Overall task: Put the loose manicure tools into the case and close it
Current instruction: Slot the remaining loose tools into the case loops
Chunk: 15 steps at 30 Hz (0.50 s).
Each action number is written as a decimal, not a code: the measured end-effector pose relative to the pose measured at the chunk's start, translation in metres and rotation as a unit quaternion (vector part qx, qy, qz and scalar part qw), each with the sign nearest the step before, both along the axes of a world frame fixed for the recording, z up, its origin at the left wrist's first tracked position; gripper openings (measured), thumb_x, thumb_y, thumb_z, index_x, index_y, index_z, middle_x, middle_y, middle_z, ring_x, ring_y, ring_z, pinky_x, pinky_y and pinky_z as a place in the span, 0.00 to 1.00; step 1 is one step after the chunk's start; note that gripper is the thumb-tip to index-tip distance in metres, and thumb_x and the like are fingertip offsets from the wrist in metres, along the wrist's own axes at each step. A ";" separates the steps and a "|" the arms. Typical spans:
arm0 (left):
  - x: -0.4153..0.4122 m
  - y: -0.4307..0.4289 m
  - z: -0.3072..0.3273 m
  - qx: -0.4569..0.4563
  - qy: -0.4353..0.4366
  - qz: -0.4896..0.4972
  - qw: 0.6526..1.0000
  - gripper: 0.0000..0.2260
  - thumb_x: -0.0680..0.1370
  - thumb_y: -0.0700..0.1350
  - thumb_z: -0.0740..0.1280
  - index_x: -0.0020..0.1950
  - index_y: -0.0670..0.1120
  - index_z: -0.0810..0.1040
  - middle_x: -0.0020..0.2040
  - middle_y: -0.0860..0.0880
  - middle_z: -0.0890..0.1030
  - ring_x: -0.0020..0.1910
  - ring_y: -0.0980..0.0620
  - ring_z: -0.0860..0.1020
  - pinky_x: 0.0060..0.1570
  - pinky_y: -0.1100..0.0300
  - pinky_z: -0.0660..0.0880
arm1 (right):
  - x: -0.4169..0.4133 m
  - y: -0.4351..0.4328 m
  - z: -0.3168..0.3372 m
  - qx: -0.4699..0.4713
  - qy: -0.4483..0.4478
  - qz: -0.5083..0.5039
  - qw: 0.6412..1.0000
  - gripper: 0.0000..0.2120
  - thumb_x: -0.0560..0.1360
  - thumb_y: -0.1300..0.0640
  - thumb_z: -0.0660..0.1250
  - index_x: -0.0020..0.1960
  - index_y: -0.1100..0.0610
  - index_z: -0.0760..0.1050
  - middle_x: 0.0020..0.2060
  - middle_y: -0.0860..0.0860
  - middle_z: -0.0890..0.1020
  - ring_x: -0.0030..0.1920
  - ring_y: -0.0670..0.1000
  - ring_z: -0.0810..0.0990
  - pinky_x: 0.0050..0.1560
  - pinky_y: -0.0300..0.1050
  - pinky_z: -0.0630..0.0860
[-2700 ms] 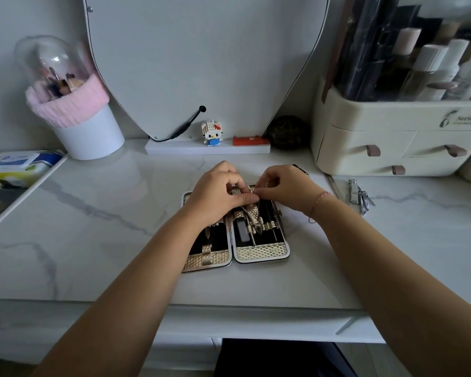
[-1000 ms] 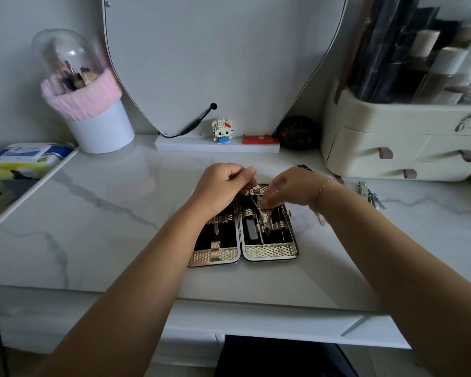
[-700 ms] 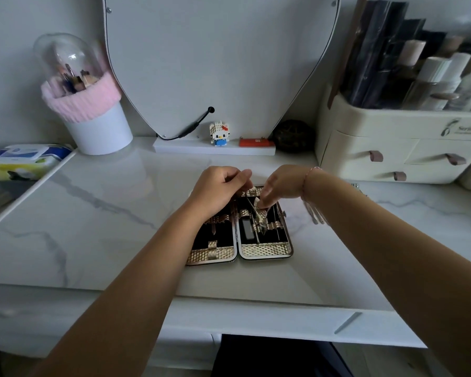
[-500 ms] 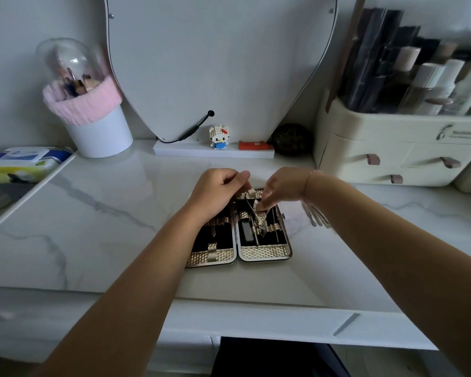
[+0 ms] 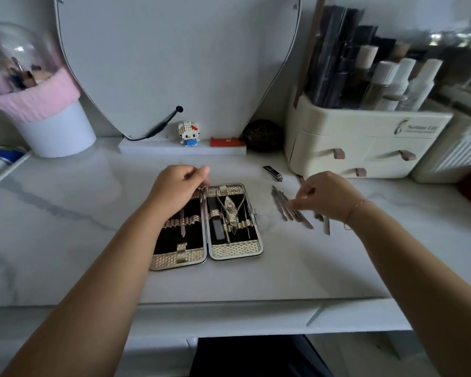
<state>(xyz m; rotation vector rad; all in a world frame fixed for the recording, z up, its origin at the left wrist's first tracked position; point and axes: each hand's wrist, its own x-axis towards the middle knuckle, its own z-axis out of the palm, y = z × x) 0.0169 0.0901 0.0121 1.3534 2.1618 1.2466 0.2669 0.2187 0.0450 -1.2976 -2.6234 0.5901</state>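
Head view. Case (image 5: 230,252) lying open flat on the bench (image 5: 92,240). Its left half is carrying one slim tool (image 5: 182,223); its right half is carrying nippers (image 5: 230,213), a black file (image 5: 218,224) and thin picks. Left hand (image 5: 178,186) lying over the left half's far end, fingers curled; cannot tell if that grip is holding anything. Right hand (image 5: 329,197) reaching right of the case, grip pinching among the loose tools (image 5: 288,212) lying on the bench. Organizer (image 5: 351,137) at back right holding bottles (image 5: 392,83).

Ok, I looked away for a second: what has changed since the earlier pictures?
The right hand left the case and moved right to the loose tools; whether it grips one is unclear. The left hand stays on the open case's left half.
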 end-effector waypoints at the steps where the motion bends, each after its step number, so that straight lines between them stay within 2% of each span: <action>1: -0.001 -0.001 -0.001 -0.001 -0.001 0.001 1.000 0.15 0.79 0.56 0.61 0.42 0.50 0.83 0.46 0.55 0.81 0.47 0.58 0.77 0.47 0.60 0.68 | -0.004 -0.002 -0.003 0.021 -0.013 -0.015 1.000 0.10 0.67 0.47 0.73 0.35 0.54 0.82 0.28 0.52 0.80 0.32 0.53 0.78 0.41 0.45 0.75; 4: -0.002 -0.002 -0.001 -0.005 -0.005 0.004 1.000 0.15 0.79 0.56 0.60 0.41 0.52 0.82 0.46 0.54 0.82 0.48 0.55 0.78 0.51 0.58 0.70 | -0.014 -0.004 -0.010 0.042 -0.022 -0.070 0.996 0.08 0.66 0.51 0.72 0.34 0.55 0.81 0.30 0.50 0.78 0.36 0.55 0.77 0.40 0.44 0.70; 8: -0.005 -0.001 -0.003 -0.007 -0.016 0.003 1.000 0.16 0.78 0.58 0.60 0.40 0.53 0.83 0.45 0.53 0.83 0.47 0.52 0.80 0.55 0.53 0.74 | -0.019 0.001 -0.011 0.010 -0.027 -0.093 0.995 0.09 0.63 0.59 0.67 0.28 0.59 0.70 0.25 0.53 0.70 0.29 0.56 0.71 0.29 0.42 0.68; 10: -0.005 -0.001 -0.003 -0.007 -0.016 0.001 1.000 0.16 0.78 0.58 0.60 0.40 0.53 0.83 0.45 0.53 0.83 0.48 0.52 0.80 0.56 0.53 0.74 | -0.019 0.003 -0.008 -0.003 -0.034 -0.092 0.995 0.05 0.62 0.59 0.68 0.32 0.62 0.76 0.24 0.54 0.73 0.27 0.57 0.74 0.30 0.44 0.74; 11: -0.005 -0.001 -0.003 -0.007 -0.013 0.002 1.000 0.16 0.78 0.58 0.60 0.40 0.53 0.83 0.45 0.53 0.83 0.48 0.52 0.80 0.55 0.54 0.74 | -0.019 0.004 -0.008 -0.013 -0.032 -0.088 0.995 0.07 0.62 0.58 0.69 0.35 0.62 0.78 0.25 0.54 0.74 0.26 0.56 0.74 0.32 0.46 0.76; 15: -0.003 -0.001 -0.001 -0.001 -0.004 -0.003 1.000 0.15 0.79 0.57 0.59 0.40 0.53 0.82 0.43 0.55 0.82 0.47 0.55 0.79 0.54 0.56 0.72 | -0.015 0.006 -0.009 -0.038 -0.013 -0.084 0.996 0.10 0.66 0.56 0.69 0.36 0.65 0.81 0.25 0.55 0.74 0.23 0.57 0.74 0.33 0.47 0.77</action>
